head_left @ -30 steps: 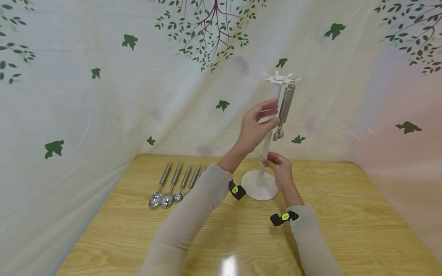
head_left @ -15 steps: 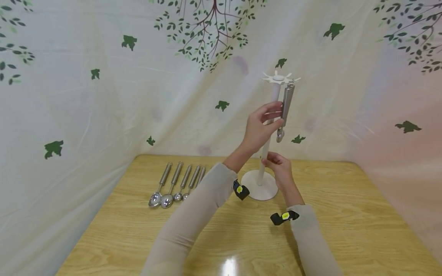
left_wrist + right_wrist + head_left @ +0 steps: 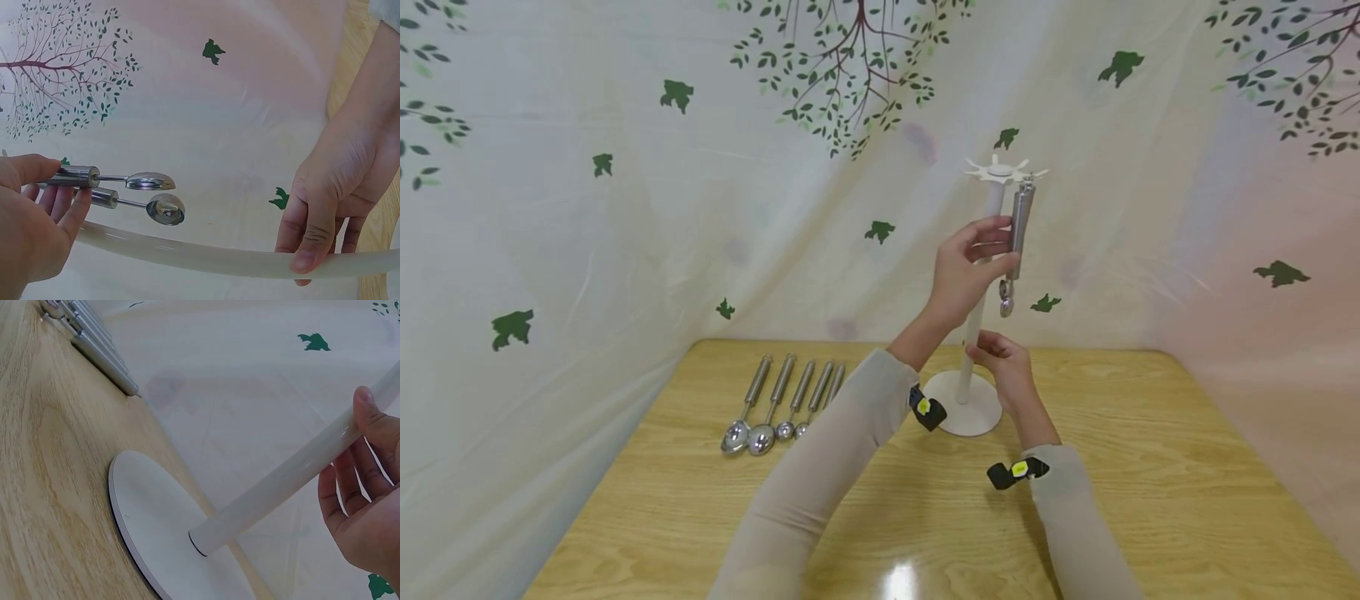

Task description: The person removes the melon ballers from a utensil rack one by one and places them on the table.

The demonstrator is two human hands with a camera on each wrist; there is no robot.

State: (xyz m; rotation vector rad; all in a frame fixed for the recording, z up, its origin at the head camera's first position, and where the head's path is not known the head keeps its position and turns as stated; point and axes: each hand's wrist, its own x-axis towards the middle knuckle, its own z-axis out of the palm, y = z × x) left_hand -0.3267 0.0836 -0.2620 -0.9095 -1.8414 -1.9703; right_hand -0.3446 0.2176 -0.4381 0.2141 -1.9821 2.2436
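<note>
Two small steel scoops with thick cylindrical handles and round bowls hang from the arms at the top of a white stand. My left hand pinches the handle of one scoop between thumb and fingers. The second scoop hangs close beside it, its handle partly hidden behind the fingers. Lower down, my right hand grips the stand's white pole between thumb and fingertips. The stand's round base sits on the table.
Several more steel scoops lie in a row on the wooden table, left of the stand; my left sleeve covers some of them. Behind the table hangs a pale cloth with leaf and bird prints.
My left hand has moved slightly right, from beside the pole to the hanging scoops, and has taken hold of a handle. The scoops have swung a little; my right hand stays on the pole.
</note>
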